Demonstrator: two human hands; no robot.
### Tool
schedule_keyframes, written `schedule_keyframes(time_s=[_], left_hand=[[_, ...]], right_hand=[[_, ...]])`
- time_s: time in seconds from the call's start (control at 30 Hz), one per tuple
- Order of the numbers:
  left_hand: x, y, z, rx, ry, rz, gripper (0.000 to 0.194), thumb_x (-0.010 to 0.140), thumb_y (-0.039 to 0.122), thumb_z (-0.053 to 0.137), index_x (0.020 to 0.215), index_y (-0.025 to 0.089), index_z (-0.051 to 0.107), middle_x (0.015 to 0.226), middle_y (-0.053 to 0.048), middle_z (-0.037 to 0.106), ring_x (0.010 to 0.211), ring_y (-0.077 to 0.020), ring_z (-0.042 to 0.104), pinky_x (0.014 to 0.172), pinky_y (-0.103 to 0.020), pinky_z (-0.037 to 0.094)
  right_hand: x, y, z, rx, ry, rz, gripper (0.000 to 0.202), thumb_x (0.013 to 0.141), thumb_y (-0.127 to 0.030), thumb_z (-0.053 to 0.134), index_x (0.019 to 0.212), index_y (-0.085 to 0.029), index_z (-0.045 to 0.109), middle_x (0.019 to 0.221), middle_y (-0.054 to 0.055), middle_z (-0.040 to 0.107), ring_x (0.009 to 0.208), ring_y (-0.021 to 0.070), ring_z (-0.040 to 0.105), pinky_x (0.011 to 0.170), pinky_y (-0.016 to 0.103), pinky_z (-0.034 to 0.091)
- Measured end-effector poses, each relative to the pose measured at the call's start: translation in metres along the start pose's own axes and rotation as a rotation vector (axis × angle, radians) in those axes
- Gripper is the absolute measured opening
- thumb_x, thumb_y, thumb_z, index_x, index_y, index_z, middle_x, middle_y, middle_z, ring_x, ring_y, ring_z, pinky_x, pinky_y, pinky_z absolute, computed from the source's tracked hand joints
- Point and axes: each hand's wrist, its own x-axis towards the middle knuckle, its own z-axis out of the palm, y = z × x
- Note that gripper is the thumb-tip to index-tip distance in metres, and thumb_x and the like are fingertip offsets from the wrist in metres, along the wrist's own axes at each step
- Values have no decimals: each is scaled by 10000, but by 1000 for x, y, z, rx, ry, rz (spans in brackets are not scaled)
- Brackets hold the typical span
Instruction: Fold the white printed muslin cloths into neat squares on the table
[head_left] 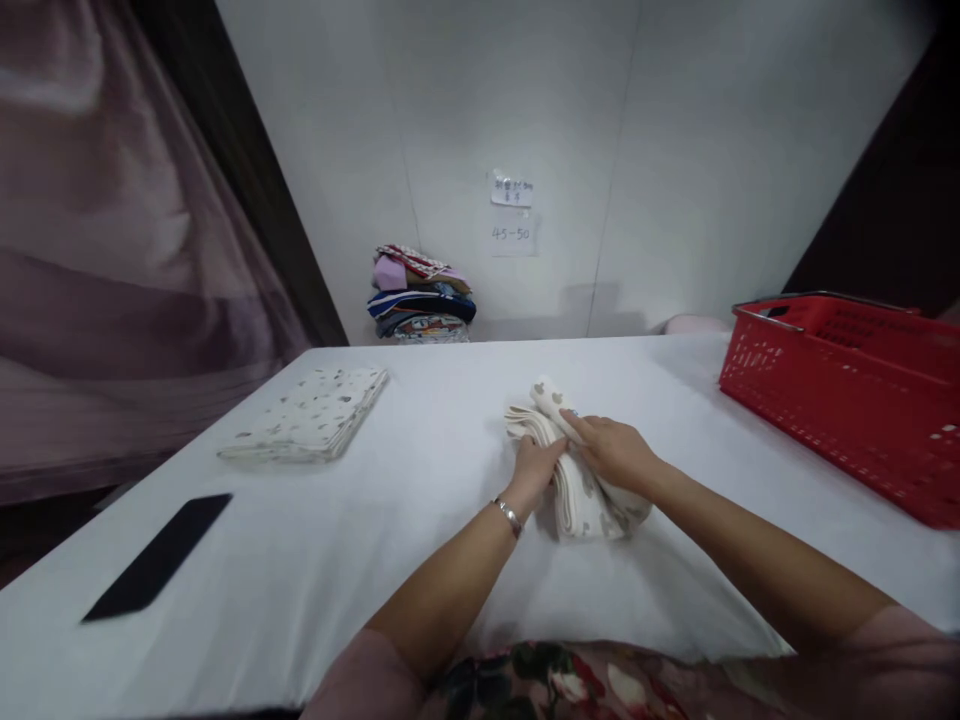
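- The patterned cloth [589,515] I am handling lies near the middle of the white tabletop [420,560], folded into a thick stack of layers with a flap on top, its length running from the far edge towards the near one.
- My left hand [534,468] is at the stack's left side, clamped on the folded layers; the thumb lies over them and the other fingers are mostly hidden.
- My right hand [615,455] lies over the flap, fingers together and closed on it, the tips near my left thumb; I cannot see where that thumb goes.
- A silver bracelet [510,516] circles my left wrist.
- Towards the far left corner rests a flat, folded spotted cloth [311,412], well apart from my hands.
- Nearer me, by the left edge, a black flat piece [159,560] lies at a slant.
- A red basket [832,400] stands along the right edge, towards the far right corner, its wire handle [765,318] at the rim.
- At the far edge, left of its middle, rises a pile of folded fabrics [422,300]; I cannot tell whether it sits on the tabletop or behind.
- Two paper notes [514,234] hang on the wall [517,90], the lower reading "45-50".
- A pinkish curtain [127,250] hangs beyond the left edge.
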Motion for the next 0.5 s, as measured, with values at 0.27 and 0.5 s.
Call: schedule_keyframes(time_s=[0.27, 0.5], left_hand=[[-17, 16, -5, -296, -210, -70, 486, 699, 595, 619, 985, 213, 529, 839, -11, 662, 726, -182, 657, 596, -273, 496], [-18, 12, -1, -288, -258, -128, 459, 622, 541, 716, 930, 250, 540, 970, -35, 674, 833, -236, 668, 715, -355, 528]], right_hand=[[2, -8, -32, 38, -196, 76, 1047, 668, -740, 556, 1495, -221, 180, 1246, 155, 577, 1089, 347, 570, 881, 461, 458], [0, -7, -30, -51, -267, 112, 1175, 552, -654, 702, 1497, -242, 139, 1277, 178, 549, 1067, 359, 586, 810, 452, 490]])
